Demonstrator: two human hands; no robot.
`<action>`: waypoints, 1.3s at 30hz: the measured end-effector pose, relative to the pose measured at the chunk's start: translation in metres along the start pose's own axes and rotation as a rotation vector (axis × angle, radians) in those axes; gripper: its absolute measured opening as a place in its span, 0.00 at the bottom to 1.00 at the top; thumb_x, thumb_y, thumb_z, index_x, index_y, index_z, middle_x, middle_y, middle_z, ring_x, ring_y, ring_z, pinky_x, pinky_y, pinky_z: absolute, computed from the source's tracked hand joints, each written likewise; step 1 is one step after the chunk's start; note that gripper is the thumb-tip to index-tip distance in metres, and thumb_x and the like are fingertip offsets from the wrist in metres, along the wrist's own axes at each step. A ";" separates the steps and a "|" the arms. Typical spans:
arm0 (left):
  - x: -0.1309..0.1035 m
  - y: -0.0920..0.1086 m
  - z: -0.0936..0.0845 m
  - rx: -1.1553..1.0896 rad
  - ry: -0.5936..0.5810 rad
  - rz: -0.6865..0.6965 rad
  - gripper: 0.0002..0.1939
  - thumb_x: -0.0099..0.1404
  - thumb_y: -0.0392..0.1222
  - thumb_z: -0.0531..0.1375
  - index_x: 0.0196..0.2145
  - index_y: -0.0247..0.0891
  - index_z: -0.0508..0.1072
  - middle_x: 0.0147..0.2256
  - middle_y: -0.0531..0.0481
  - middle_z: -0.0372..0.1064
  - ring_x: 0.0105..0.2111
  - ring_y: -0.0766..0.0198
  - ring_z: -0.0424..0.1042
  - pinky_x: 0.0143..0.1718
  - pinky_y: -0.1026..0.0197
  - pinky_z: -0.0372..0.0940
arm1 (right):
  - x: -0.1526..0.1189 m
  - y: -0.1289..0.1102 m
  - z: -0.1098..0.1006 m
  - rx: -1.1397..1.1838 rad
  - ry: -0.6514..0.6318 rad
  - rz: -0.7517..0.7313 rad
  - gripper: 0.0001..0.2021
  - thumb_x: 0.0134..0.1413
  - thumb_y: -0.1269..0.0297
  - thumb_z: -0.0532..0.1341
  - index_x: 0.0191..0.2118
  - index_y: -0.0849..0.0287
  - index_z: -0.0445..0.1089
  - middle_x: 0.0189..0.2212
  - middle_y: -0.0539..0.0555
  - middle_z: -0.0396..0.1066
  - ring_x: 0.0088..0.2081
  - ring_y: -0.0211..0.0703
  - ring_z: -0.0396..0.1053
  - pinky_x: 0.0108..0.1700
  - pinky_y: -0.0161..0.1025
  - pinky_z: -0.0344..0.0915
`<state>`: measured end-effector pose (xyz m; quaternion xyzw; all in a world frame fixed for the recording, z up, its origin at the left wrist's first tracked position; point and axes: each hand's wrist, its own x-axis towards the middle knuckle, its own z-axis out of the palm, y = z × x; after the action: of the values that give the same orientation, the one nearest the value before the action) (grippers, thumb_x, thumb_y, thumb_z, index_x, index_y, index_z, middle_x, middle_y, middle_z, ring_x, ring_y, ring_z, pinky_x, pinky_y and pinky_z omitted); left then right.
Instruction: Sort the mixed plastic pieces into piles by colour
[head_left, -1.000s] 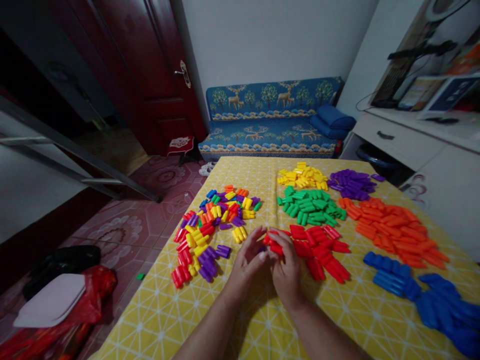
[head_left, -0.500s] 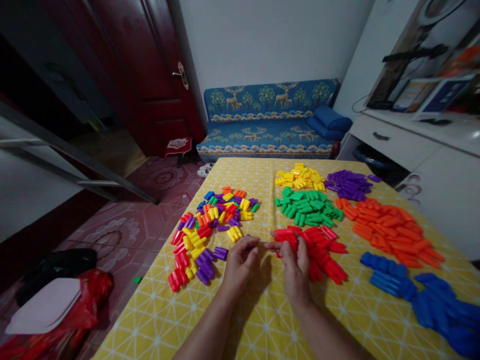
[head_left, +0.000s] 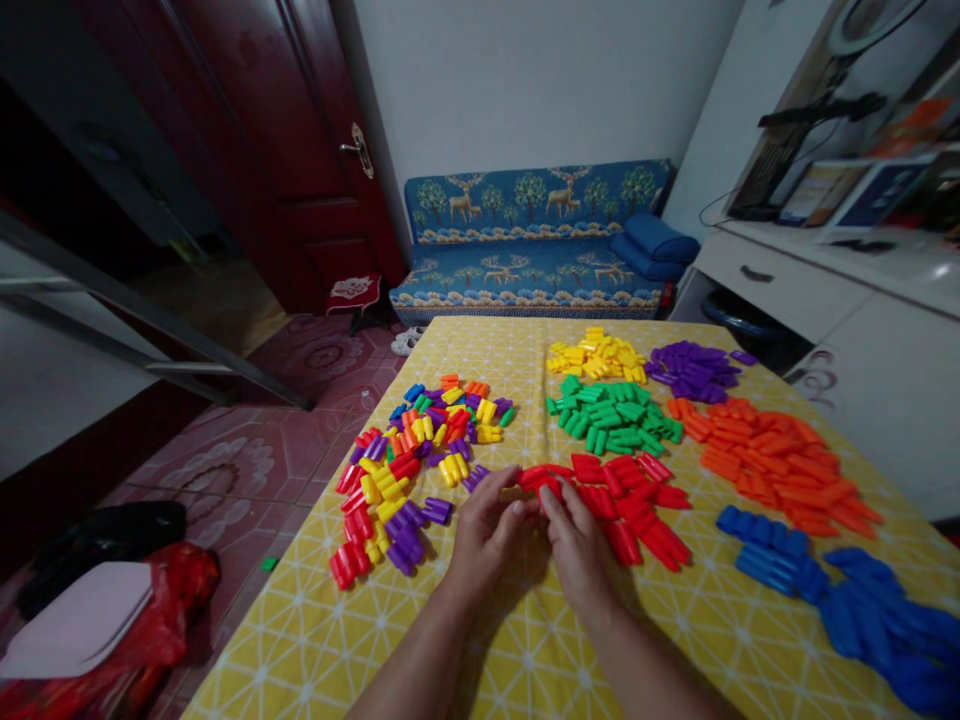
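Note:
My right hand [head_left: 581,545] is closed around red bullet-shaped plastic blocks [head_left: 546,482], thumb and fingers pressing them from the right. Curled in from the other side, my left hand [head_left: 484,530] meets the left end of those blocks with its fingertips, which are partly hidden. Beside my right hand spreads a pile of red blocks [head_left: 649,515]. To the left of my left hand lies a mixed heap of yellow, purple, red, orange, green and blue blocks [head_left: 409,465].
Sorted piles stand on the yellow tablecloth [head_left: 315,640]: yellow blocks [head_left: 596,355], green blocks [head_left: 615,415], purple blocks [head_left: 691,370], orange blocks [head_left: 780,460] and blue blocks [head_left: 870,610]. A blue patterned sofa [head_left: 525,265] stands behind the table.
My hands have come together, the right moving left with the red blocks and the left closing in on their end. The view has shifted slightly.

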<state>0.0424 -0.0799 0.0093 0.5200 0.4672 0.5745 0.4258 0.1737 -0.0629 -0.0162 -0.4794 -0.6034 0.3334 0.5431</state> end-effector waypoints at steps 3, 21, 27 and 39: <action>0.002 -0.006 -0.003 0.089 0.065 0.010 0.16 0.64 0.48 0.62 0.46 0.39 0.78 0.44 0.41 0.76 0.46 0.52 0.73 0.52 0.49 0.65 | -0.002 -0.005 0.001 0.252 -0.126 0.261 0.14 0.64 0.50 0.53 0.38 0.54 0.69 0.24 0.51 0.75 0.26 0.45 0.74 0.28 0.40 0.71; 0.003 0.003 -0.002 0.240 -0.034 0.209 0.10 0.66 0.41 0.57 0.36 0.38 0.79 0.35 0.44 0.74 0.38 0.58 0.73 0.40 0.57 0.67 | 0.044 -0.007 -0.062 -0.584 0.111 -0.390 0.14 0.65 0.64 0.52 0.50 0.57 0.71 0.48 0.60 0.71 0.50 0.50 0.68 0.53 0.50 0.66; 0.004 0.001 -0.002 0.284 -0.031 0.213 0.10 0.66 0.40 0.57 0.37 0.38 0.79 0.35 0.44 0.74 0.37 0.59 0.73 0.40 0.58 0.67 | 0.045 0.015 -0.073 -0.908 -0.011 -0.362 0.14 0.61 0.54 0.58 0.46 0.55 0.75 0.46 0.58 0.75 0.53 0.58 0.64 0.59 0.62 0.54; 0.001 -0.003 -0.012 0.709 0.164 0.355 0.13 0.65 0.35 0.56 0.45 0.43 0.76 0.45 0.43 0.73 0.48 0.51 0.68 0.50 0.46 0.63 | 0.031 0.005 -0.043 -0.889 -0.097 -0.396 0.09 0.54 0.69 0.60 0.38 0.52 0.76 0.46 0.57 0.74 0.54 0.60 0.63 0.60 0.76 0.41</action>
<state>0.0308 -0.0790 0.0059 0.6597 0.5718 0.4818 0.0757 0.2187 -0.0370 -0.0019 -0.5249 -0.7914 -0.0445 0.3101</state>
